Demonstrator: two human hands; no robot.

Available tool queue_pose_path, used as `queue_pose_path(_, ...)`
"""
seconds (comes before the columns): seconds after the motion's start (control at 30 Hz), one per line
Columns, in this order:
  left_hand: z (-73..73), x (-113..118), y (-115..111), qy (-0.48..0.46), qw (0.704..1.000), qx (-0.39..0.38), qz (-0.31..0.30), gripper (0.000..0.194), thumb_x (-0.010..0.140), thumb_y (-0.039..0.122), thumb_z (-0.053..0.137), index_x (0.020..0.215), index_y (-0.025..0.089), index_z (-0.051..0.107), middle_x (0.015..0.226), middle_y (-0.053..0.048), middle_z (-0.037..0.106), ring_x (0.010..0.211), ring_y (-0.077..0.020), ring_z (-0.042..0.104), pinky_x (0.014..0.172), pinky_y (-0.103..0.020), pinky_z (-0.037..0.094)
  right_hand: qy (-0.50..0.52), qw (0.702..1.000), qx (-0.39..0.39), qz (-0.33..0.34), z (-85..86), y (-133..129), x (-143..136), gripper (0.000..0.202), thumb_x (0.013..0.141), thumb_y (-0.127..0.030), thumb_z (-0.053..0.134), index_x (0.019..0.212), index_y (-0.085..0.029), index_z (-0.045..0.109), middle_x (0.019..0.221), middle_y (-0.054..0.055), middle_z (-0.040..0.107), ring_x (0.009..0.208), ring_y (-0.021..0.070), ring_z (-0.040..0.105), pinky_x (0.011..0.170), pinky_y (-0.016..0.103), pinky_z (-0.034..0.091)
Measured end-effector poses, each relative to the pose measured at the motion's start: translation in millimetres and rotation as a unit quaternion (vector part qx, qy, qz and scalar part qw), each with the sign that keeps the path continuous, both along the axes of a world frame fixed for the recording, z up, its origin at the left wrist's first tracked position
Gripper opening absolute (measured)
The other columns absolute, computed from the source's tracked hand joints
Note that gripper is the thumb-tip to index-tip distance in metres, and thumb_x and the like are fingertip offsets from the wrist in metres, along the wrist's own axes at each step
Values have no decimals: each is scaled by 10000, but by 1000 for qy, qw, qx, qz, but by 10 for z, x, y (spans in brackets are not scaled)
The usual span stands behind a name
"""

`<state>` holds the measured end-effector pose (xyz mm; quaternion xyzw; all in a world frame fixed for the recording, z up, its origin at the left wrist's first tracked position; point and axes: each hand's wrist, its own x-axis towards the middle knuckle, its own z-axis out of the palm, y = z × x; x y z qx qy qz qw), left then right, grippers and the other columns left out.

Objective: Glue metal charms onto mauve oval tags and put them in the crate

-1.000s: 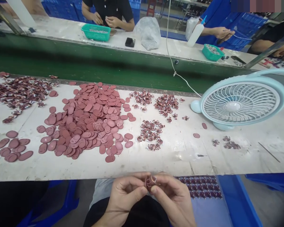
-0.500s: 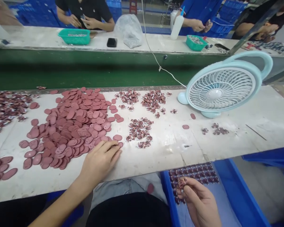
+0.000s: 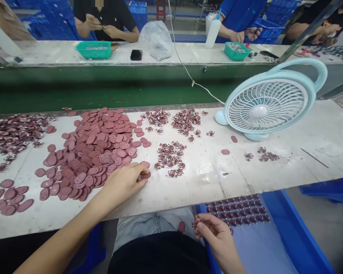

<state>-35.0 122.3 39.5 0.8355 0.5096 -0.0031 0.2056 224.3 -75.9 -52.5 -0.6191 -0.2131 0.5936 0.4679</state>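
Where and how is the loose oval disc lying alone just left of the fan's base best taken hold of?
The oval disc lies flat on the table, clear of the fan. Probably come from straight above and pinch its two long edges with fingertips, since nothing of its thin, flat shape stands up to grasp.

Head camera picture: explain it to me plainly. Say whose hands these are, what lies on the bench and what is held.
The picture comes from a camera worn on a person's head, looking down at their own two bare hands. The left hand reaches onto the white bench and touches a pink oval piece at the edge of a big pile of pink ovals. The right hand is below the bench edge, pinching a small patterned piece over a blue crate. Heaps of similar small pieces and a pale blue fan also sit on the bench. Other people work across the green belt.
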Motion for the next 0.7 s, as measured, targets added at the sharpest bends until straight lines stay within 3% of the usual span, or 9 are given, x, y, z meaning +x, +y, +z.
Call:
queue_pose_path(0.1, 70, 46, 31, 2, 1000, 2, -17, 210, 834, 172, 539, 963, 242, 689, 941, -33, 744, 836, -231, 685, 650, -302, 447, 14, 1000, 13, 5, 103, 59, -84, 227, 679, -365, 842, 866, -248, 786, 731, 36, 750, 650, 206, 690, 586, 323, 593)
queue_pose_path(0.2, 111, 17, 6, -20, 999, 1, -28, 276, 840, 162, 528, 1026, 250, 713, 954, -39, 713, 835, -215, 663, 695, -306, 462, 19, 999, 16, -34, 199, 92, -179, 238, 657, -380, 851, 837, -239, 787, 699, 37, 741, 601, 184, 668, 546, 297, 576)
queue_pose_path(0.33, 103, -131, -110, -168, 983, -72, -8, 284, 862, 165, 555, 1078, 266, 709, 951, -14, 662, 740, -153, 606, 690, -270, 490, 32, 999, 30, -16, 246, 125, -207, 236, 658, -381, 847, 825, -226, 785, 717, 49, 746, 599, 186, 669, 543, 305, 582)
queue_pose_path(0.43, -11, -219, -258, -258, 960, -112, 5, 311, 905, 179, 543, 1172, 271, 673, 1078, -34, 654, 789, -140, 617, 697, -246, 512, 18, 999, 28, 20, 203, 164, -135, 221, 704, -372, 823, 862, -225, 774, 730, 42, 747, 627, 179, 677, 582, 297, 581)
queue_pose_path(0.57, -243, -216, -463, -192, 980, -46, -30, 293, 960, 228, 505, 1218, 269, 638, 1136, -74, 659, 991, -217, 631, 862, -350, 519, -25, 999, -1, 24, 129, 187, -13, 217, 740, -374, 802, 879, -210, 764, 740, 33, 744, 612, 153, 658, 612, 287, 572)
queue_pose_path(0.7, -358, -124, -695, -137, 986, 87, -40, 322, 944, 207, 545, 1256, 248, 615, 1211, -125, 657, 1063, -294, 619, 898, -459, 502, -42, 999, -13, 10, 125, 151, 43, 248, 724, -391, 808, 874, -199, 760, 744, 39, 741, 606, 162, 659, 599, 302, 579)
